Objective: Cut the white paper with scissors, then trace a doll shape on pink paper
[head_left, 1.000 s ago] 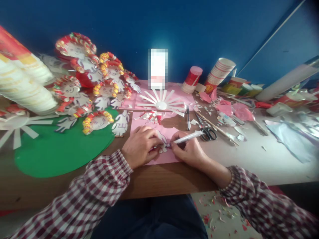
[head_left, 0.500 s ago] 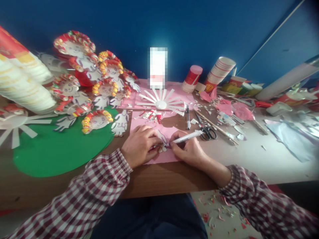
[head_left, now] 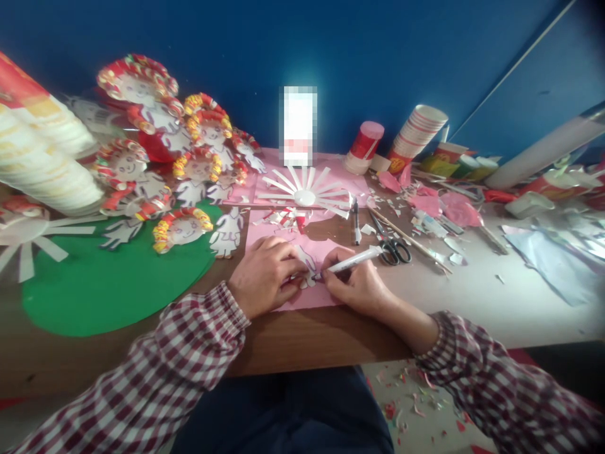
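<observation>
A white marker pen (head_left: 355,259) is gripped in my right hand (head_left: 363,287), its tip pointing left and down. The tip meets the edge of a small white paper cutout (head_left: 309,265) with dark outlines. My left hand (head_left: 269,277) presses that cutout down with its fingers and hides part of it. Under both hands lies a sheet of pink paper (head_left: 288,307). Left of my left hand rests another white body-shaped cutout (head_left: 227,233).
Black-handled scissors (head_left: 396,253), a dark pen (head_left: 356,224) and a thin stick (head_left: 416,243) lie to the right. Paper-cup flowers (head_left: 304,197) and curl-haired paper figures (head_left: 184,231) stand behind and left, near green card (head_left: 118,284). Stacked cups (head_left: 418,139) and scraps sit right.
The marker tip has shifted slightly left and down along the cutout's edge. Both hands stay almost in place, and the view has tilted a little.
</observation>
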{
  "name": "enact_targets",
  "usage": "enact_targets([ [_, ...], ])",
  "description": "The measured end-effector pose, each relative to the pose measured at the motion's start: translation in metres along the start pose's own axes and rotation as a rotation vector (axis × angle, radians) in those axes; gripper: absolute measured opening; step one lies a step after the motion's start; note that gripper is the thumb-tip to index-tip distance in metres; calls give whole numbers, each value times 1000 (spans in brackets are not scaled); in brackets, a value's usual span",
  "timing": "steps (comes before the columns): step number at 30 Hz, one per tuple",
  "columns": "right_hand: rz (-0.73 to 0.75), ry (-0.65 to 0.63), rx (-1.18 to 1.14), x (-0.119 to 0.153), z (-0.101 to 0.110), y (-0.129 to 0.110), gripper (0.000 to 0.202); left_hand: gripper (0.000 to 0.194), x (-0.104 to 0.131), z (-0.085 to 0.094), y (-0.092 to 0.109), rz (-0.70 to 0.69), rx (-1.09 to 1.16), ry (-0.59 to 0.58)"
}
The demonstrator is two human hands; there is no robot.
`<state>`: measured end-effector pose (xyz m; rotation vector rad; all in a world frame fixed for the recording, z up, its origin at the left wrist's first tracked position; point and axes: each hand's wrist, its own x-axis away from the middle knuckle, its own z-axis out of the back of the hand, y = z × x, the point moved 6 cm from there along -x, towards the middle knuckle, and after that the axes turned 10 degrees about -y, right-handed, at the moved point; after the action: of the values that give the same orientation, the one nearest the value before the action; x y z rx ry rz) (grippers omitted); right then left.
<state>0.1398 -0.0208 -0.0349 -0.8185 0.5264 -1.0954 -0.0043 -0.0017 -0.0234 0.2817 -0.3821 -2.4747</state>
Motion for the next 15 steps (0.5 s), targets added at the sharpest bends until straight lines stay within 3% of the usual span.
enact_targets([
  [15,-40,-2,-39,0,1,-3,1,18,0,0,0,2,1,1],
])
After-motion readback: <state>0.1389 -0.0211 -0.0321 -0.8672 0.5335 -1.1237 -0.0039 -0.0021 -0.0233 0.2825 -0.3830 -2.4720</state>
